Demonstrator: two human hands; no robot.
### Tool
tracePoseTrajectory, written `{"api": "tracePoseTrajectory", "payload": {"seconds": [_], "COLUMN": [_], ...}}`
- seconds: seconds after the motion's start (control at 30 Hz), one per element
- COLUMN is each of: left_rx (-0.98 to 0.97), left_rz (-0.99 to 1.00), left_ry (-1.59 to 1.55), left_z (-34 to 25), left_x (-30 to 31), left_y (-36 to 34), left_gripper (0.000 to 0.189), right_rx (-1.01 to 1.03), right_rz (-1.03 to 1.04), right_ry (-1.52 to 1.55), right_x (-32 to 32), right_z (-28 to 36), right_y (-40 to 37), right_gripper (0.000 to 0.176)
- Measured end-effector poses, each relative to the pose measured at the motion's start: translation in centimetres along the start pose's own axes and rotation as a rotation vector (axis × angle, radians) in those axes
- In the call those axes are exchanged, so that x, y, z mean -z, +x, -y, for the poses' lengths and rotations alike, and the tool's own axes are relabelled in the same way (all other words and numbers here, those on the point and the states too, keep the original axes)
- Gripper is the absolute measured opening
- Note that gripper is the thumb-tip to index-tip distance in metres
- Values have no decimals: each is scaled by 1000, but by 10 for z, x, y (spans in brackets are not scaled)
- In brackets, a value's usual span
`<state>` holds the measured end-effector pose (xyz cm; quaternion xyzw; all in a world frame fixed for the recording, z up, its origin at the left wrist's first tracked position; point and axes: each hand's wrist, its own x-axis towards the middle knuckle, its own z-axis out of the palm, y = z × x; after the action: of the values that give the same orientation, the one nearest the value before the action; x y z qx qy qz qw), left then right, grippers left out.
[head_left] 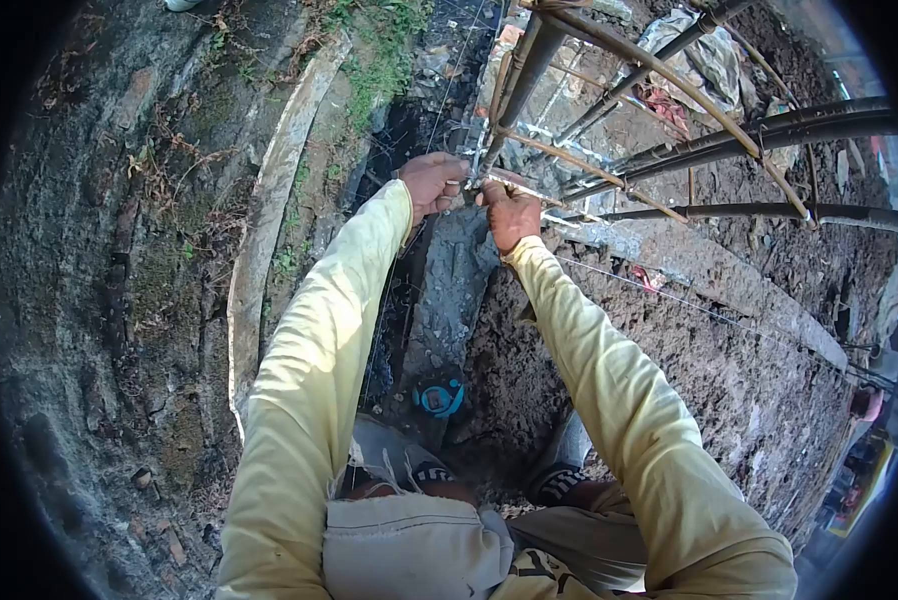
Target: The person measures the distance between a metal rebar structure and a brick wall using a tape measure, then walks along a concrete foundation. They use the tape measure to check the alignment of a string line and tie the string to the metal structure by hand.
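My left hand (431, 186) is closed in a pinch at the near corner of an upright cage of steel bars (537, 70). Close beside it, my right hand (512, 212) has its fingers curled in against the same corner. Whatever thin piece lies between the fingertips is too small to make out. Thin bars cross just above and between both hands. A taut string (669, 293) stretches off to the right from near my right hand, and other fine lines run past my left hand.
Below the hands lies a narrow concrete strip (445, 290). Rough soil (689, 370) spreads to the right, with a long concrete edge (739, 285) across it. On the left rises a weathered wall (119, 280) beside a pale curved board (269, 215). Crumpled sacking (704, 60) lies behind the bars.
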<state>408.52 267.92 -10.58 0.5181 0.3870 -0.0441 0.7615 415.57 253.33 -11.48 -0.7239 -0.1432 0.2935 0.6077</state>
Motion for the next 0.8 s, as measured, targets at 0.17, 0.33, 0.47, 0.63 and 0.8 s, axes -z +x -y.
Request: {"api": "tracePoseTrajectory", "payload": {"seconds": [0.17,0.33,0.47,0.63,0.8], "left_rx": [-53,-88,-81,-268,-150], "left_rz": [-91,-147,-216,-253,-300], "left_ry": [-78,-127,-126,119,-247], "left_z": [9,9,11,43,22], "left_x": [0,-10,-11,16,-6], "left_y": [3,1,10,55,14], "left_gripper": [13,12,11,14,13], "right_rx": [44,111,146,165,144], "right_rz": [-137,-148,-135,-120,-114], "right_ry": [-26,-151,-126,-181,-241], "right_x": [-6,-8,-11,-9,-9], "right_z": [-24,-34,-44,-43,-43], "right_y": [-18,-26,-20,-17,-15], "right_gripper": [11,8,6,3,3]}}
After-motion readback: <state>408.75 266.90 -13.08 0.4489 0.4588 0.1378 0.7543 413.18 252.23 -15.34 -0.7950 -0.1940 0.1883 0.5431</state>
